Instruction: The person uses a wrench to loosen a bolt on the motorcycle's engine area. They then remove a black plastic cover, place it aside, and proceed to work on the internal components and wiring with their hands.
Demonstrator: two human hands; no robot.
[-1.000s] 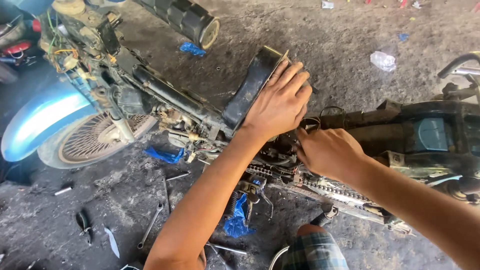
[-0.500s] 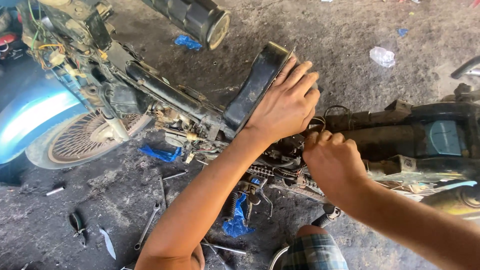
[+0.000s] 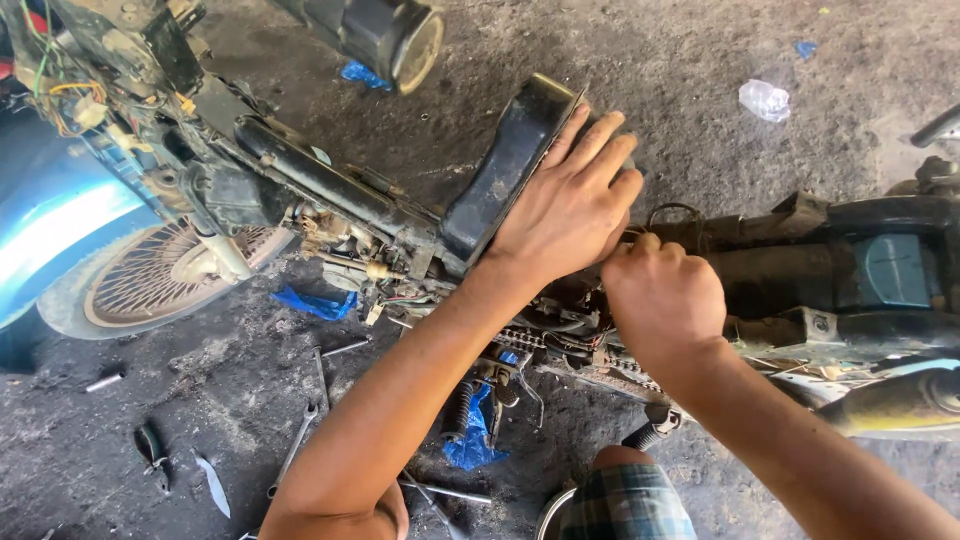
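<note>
Over the stripped motorcycle frame, seen from the head camera, the left hand lies open and flat, fingers spread, pressing against the black box-shaped part that stands up from the frame's middle. Just beside it, the right hand is curled closed among the wires and fittings beneath; what it grips is hidden by the knuckles. To do this well, I judge the left hand should brace the black part steadily while the right works by feel, slowly, clear of the drive chain just below. Spanners lie on the concrete floor near the spoked wheel.
</note>
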